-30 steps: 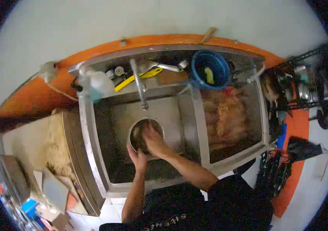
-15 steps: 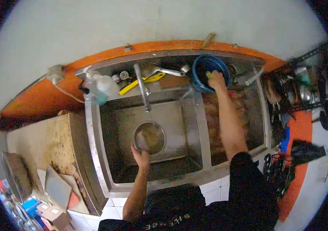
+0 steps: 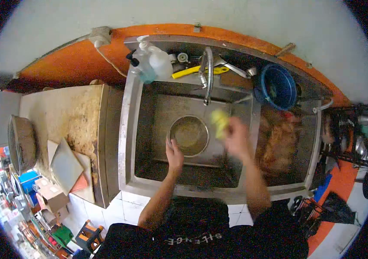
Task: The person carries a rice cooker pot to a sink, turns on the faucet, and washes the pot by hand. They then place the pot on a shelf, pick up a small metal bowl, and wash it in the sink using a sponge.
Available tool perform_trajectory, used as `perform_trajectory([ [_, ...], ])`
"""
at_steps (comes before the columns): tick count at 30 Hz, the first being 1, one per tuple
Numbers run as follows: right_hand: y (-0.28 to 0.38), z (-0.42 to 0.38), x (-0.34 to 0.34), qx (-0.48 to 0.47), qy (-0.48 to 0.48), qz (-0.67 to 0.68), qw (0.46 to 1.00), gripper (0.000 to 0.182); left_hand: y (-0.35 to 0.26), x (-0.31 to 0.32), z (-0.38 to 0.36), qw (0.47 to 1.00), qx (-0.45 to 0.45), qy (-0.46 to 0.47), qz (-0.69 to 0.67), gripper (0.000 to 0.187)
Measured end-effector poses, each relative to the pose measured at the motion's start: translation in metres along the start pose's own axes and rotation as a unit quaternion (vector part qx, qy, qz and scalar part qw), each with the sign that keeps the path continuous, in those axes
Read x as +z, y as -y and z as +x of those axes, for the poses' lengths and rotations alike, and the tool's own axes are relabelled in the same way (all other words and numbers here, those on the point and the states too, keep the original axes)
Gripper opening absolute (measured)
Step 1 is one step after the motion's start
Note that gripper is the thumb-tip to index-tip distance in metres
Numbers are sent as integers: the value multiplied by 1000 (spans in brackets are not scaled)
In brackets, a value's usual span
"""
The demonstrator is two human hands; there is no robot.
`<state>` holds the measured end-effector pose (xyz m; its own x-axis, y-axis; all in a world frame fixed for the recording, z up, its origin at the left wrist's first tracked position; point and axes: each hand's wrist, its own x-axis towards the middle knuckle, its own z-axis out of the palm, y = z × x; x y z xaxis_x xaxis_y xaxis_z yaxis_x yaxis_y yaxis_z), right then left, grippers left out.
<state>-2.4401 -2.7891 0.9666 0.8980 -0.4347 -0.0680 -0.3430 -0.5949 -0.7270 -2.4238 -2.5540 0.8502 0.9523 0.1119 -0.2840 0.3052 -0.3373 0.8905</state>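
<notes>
My left hand (image 3: 175, 156) grips the near-left rim of a round, thin-rimmed metal bowl (image 3: 188, 136) in the left sink basin (image 3: 149, 129). Its brownish inside faces up; whether it is solid or a mesh I cannot make out. To the right of the bowl, my right hand (image 3: 237, 137) is closed on a yellow-green sponge (image 3: 220, 123), both smeared by motion. The faucet (image 3: 209, 75) hangs just beyond the bowl. At the back right stands a blue bucket (image 3: 279, 87), apart from both hands.
A yellow-handled tool (image 3: 186, 72) and soap bottles (image 3: 160, 62) line the back ledge. The right basin (image 3: 279, 142) holds brownish contents I cannot identify. A worn wooden counter (image 3: 76, 116) with cutting boards (image 3: 66, 164) stands left; a dish rack (image 3: 356, 129) stands right.
My right hand has come out of the blue bucket with the sponge and moved left over the left basin. The left hand keeps the bowl's rim. The camera view has shifted.
</notes>
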Motion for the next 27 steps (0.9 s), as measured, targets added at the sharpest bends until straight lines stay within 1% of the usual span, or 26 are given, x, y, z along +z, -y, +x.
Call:
perform_trajectory([
  [1, 26, -18, 26, 56, 91, -23, 994, 31, -14, 0, -5, 1000, 9, 2, 11, 46],
  [2, 26, -21, 64, 91, 59, -27, 994, 29, -27, 1, -11, 1000, 18, 7, 23, 45],
  [3, 13, -23, 104, 127, 27, -30, 991, 26, -38, 2, -18, 999, 27, 12, 37, 43],
  [4, 9, -26, 129, 120, 16, -24, 992, 27, -43, 3, -24, 998, 36, 19, 51, 42],
  [5, 7, -22, 151, 110, 3, -15, 994, 27, -44, 4, -29, 990, 135, 33, 26, 39],
  [6, 1, -19, 172, 100, -11, -5, 995, 28, -40, 8, -30, 989, 122, -2, 81, 39],
  [8, -43, -31, 237, -95, -1, 30, 995, 26, -29, -7, -13, 988, 150, -18, 30, 39],
  [9, -55, -34, 253, -193, 1, 44, 980, 25, -39, -18, -2, 991, 126, 15, 40, 39],
  [10, -50, -42, 239, -168, 101, 7, 981, 24, -55, -35, 1, 993, 93, 48, 53, 39],
  [11, -35, -42, 207, -147, 200, -31, 968, 23, -64, -44, 3, 993, 61, 77, 62, 39],
  [12, -29, -35, 187, -129, 292, -69, 945, 23, -56, -41, 7, 993, 84, 55, 64, 40],
  [13, -36, -38, 197, -36, 239, -19, 970, 19, -43, -38, 5, 992, 103, 35, 68, 42],
  [14, -44, -39, 206, -38, 157, -25, 987, 17, -30, -34, 0, 990, 122, 18, 71, 43],
  [15, -37, -28, 203, -41, 70, -34, 996, 15, -32, -27, -4, 980, 172, -26, 100, 39],
  [16, -29, -20, 196, -45, -14, -45, 998, 13, -33, -20, -5, 981, 161, -17, 104, 39],
  [17, -6, -14, 186, -24, -65, -1, 998, 8, -32, -14, -8, 983, 148, -12, 109, 40],
  [20, -40, -13, 244, -161, -15, 80, 984, 9, -42, -19, 4, 987, 122, 18, 103, 42],
  [21, -35, -19, 234, -117, 121, 135, 976, 12, -46, -24, 9, 988, 117, 32, 97, 43],
  [24, -47, -25, 229, -47, 269, 102, 957, 14, -47, -31, 12, 991, 56, 49, 114, 46],
  [25, -45, -25, 234, -56, 231, 57, 970, 15, -35, -24, 10, 970, 206, 5, 129, 51],
  [26, -39, -27, 242, -61, 191, 11, 980, 16, -22, -21, 10, 975, 190, 13, 117, 52],
  [27, -36, -27, 246, -66, 149, -39, 986, 18, -29, -17, 9, 979, 173, 20, 102, 53],
])
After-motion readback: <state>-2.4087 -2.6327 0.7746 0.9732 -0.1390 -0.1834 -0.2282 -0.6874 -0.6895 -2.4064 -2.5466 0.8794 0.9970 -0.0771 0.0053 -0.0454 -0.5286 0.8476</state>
